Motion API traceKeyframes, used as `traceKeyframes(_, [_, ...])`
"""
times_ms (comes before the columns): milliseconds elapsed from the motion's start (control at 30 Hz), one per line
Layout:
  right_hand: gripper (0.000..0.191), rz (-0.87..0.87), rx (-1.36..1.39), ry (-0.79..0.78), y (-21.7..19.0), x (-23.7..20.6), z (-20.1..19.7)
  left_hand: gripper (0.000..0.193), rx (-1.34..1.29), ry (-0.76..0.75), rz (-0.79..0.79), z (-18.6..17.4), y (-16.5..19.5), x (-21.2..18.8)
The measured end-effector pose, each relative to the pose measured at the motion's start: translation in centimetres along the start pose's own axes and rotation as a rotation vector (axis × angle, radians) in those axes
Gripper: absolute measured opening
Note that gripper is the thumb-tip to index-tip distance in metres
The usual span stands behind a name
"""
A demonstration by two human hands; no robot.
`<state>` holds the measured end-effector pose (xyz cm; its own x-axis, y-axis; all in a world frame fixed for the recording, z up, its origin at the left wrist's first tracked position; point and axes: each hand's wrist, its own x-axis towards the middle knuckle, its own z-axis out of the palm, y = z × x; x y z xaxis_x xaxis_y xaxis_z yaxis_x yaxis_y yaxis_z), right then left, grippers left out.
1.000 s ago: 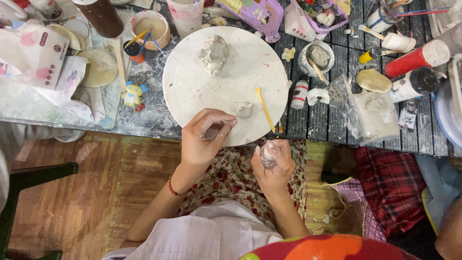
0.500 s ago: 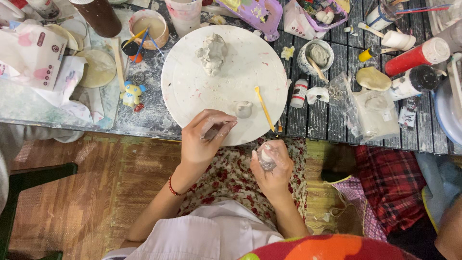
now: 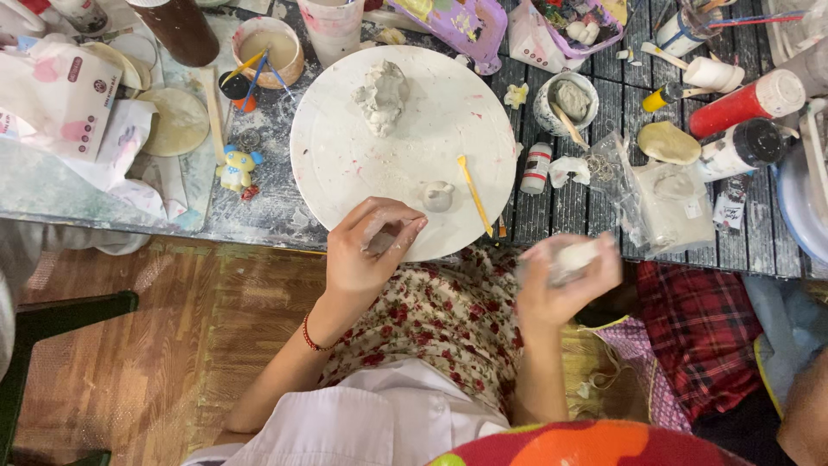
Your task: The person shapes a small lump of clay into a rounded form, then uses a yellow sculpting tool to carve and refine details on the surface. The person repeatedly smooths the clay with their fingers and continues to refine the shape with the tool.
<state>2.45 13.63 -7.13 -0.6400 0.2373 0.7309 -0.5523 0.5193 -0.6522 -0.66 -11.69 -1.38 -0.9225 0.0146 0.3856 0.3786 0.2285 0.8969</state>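
Left hand (image 3: 366, 250) pinches a small grey clay bit at the round white board's (image 3: 345, 164) near edge, right hand (image 3: 565, 280) closed on a pale clay lump (image 3: 573, 257), blurred, off the table (image 3: 595, 198); a loose grip likely drops it to the lap.

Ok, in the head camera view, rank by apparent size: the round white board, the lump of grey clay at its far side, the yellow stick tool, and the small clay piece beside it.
1. round white board
2. lump of grey clay
3. yellow stick tool, long but thin
4. small clay piece
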Motion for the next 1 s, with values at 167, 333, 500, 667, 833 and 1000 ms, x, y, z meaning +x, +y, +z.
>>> traceKeyframes(167, [0.074, 0.243, -0.078, 0.046, 4.0, 1.2, -1.6, 0.011, 0.017, 0.006, 0.014, 0.2, -0.1, -0.1])
traceKeyframes(333, [0.082, 0.234, -0.340, 0.060, 9.3, 1.1, -0.5, 0.011, 0.023, 0.005, 0.015, 0.2, -0.3, 0.0])
traceKeyframes(500, [0.088, 0.211, -0.299, 0.093, 11.0, 0.1, -0.1, 0.011, 0.032, 0.013, 0.044, 0.2, -0.3, 0.0])
traceKeyframes(667, [0.090, 0.049, -0.446, 0.196, 8.2, 0.4, -0.1, 0.012, 0.047, 0.024, 0.085, 0.3, -0.4, 0.0])
traceKeyframes(833, [0.070, -0.323, -0.370, 0.292, 4.1, 1.3, 1.0, 0.015, 0.001, 0.021, 0.030, 0.4, -0.5, -0.1])
traceKeyframes(1000, [0.048, -0.140, -0.340, -0.105, -1.5, 1.3, 3.9, 0.014, 0.001, 0.029, 0.026, 0.5, -0.7, -0.1])
